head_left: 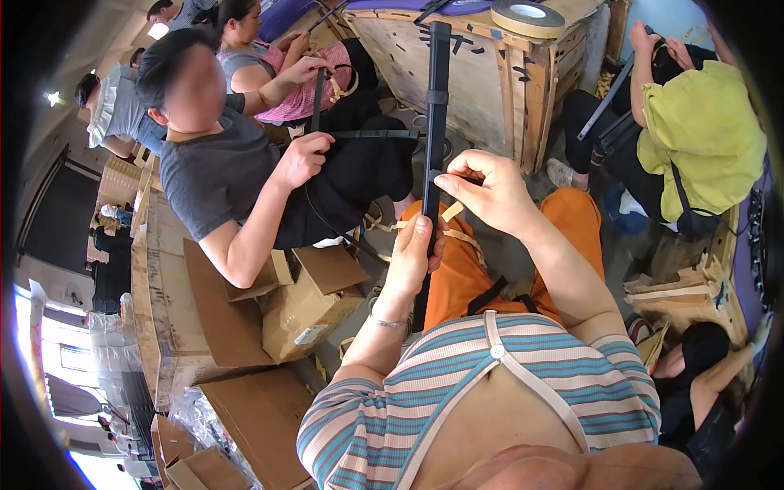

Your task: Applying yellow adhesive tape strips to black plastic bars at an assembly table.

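A long, narrow black bar (437, 77) stands nearly upright in front of me, with a black band round it partway up. My left hand (415, 251) is closed round its lower part. Against the bar's right edge, above that grip, my right hand (487, 192) has thumb and fingertips pressed together. Whatever they pinch is too small to make out. A short pale-yellow strip (452, 212) sticks out beside the bar, between my two hands. The bar's lower end passes behind my left wrist and over my orange trousers.
A wooden crate (441, 82) ahead carries a tape roll (528, 18). At the left, a person in grey (220, 175) handles black strips. Open cardboard boxes (314, 306) stand at my lower left. Another person in a yellow-green top (702, 135) sits at the right, near broken wood (686, 286).
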The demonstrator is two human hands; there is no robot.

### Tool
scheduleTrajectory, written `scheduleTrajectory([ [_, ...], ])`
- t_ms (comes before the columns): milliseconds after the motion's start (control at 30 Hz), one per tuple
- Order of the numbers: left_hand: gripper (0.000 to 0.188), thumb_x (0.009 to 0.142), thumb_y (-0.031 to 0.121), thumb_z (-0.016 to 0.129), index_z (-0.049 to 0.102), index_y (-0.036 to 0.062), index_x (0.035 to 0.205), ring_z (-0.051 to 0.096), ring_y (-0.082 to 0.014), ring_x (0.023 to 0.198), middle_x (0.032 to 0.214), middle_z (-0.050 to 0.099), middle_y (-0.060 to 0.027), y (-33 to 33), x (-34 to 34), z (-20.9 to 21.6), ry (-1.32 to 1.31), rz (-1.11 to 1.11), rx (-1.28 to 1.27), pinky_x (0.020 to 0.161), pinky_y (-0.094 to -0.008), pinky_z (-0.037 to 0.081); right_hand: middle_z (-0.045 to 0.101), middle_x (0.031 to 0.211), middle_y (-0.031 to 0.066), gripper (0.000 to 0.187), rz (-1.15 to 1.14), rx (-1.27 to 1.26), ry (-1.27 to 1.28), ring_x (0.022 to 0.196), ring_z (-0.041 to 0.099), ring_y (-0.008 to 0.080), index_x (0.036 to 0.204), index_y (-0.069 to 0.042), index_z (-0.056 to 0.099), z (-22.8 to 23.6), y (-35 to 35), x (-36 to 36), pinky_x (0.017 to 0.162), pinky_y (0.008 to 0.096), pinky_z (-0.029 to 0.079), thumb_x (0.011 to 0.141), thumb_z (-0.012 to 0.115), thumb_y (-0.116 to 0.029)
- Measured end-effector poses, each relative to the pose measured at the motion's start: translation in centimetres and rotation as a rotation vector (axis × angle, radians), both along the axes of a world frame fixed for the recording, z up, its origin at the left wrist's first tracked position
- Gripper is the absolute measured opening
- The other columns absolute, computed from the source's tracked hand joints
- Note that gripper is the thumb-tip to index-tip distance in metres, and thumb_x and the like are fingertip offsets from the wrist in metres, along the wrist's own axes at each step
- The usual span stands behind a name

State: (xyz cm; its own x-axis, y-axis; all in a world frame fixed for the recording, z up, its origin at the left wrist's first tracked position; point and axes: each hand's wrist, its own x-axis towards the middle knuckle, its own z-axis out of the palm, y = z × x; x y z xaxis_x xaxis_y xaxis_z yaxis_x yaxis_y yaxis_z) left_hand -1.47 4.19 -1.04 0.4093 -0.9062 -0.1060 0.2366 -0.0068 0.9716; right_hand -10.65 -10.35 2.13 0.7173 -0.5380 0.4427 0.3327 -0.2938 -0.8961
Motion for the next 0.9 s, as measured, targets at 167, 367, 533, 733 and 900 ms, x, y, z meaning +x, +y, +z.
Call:
scheduleTrajectory([
  [167, 0.043, 0.095, 0.043, 0.035, 0.048, 0.0023, 0.094, 0.033, -0.0056, 0.044, 0.059, 0.042, -0.0004, -0.06, -0.07, -0.29, -0.013, 0.007, 0.007, 0.040, -0.0191, 0.026, 0.053, 0.063, -0.0030, 0.013, -0.013, -0.005, 0.068, 0.058, 0.045, 0.0017, 0.075, 0.000, 0.057, 0.03, 0.36, 0.06, 0.052, 0.0188, 0.037, 0.081, 0.065, -0.007],
  [367, 0.044, 0.094, 0.044, 0.035, 0.048, 0.0022, 0.094, 0.033, -0.0056, 0.044, 0.060, 0.042, -0.0004, 0.03, 0.06, -0.47, 0.059, -0.010, -0.019, 0.040, -0.0191, 0.026, 0.053, 0.063, -0.0028, 0.013, -0.016, 0.015, 0.091, 0.058, 0.045, 0.0017, 0.074, 0.000, 0.057, 0.12, 0.49, 0.19, 0.051, 0.0189, 0.037, 0.081, 0.065, -0.007],
  [533, 0.044, 0.094, 0.045, 0.036, 0.048, 0.0025, 0.094, 0.033, -0.0055, 0.044, 0.061, 0.042, -0.0004, -0.03, 0.01, -0.43, 0.059, -0.015, -0.021, 0.040, -0.0190, 0.026, 0.053, 0.062, -0.0030, 0.013, -0.032, 0.013, 0.105, 0.058, 0.045, 0.0016, 0.074, 0.000, 0.057, -0.08, 0.26, 0.34, 0.051, 0.0189, 0.037, 0.082, 0.064, -0.008],
  [733, 0.043, 0.094, 0.043, 0.036, 0.049, 0.0027, 0.094, 0.033, -0.0052, 0.044, 0.061, 0.042, -0.0003, 0.17, 0.06, -0.47, 0.024, 0.005, 0.002, 0.040, -0.0188, 0.026, 0.053, 0.063, -0.0031, 0.013, -0.024, 0.012, 0.117, 0.058, 0.045, 0.0016, 0.074, 0.000, 0.058, -0.17, 0.32, 0.60, 0.051, 0.0188, 0.037, 0.082, 0.064, -0.008],
  [900, 0.042, 0.095, 0.042, 0.035, 0.049, 0.0026, 0.093, 0.033, -0.0051, 0.044, 0.061, 0.042, -0.0002, 0.17, 0.02, -0.56, -0.006, 0.013, 0.015, 0.041, -0.0186, 0.026, 0.054, 0.062, -0.0028, 0.013, -0.018, 0.016, 0.128, 0.058, 0.046, 0.0015, 0.074, 0.000, 0.058, -0.36, 0.32, 0.69, 0.051, 0.0188, 0.038, 0.082, 0.064, -0.008],
])
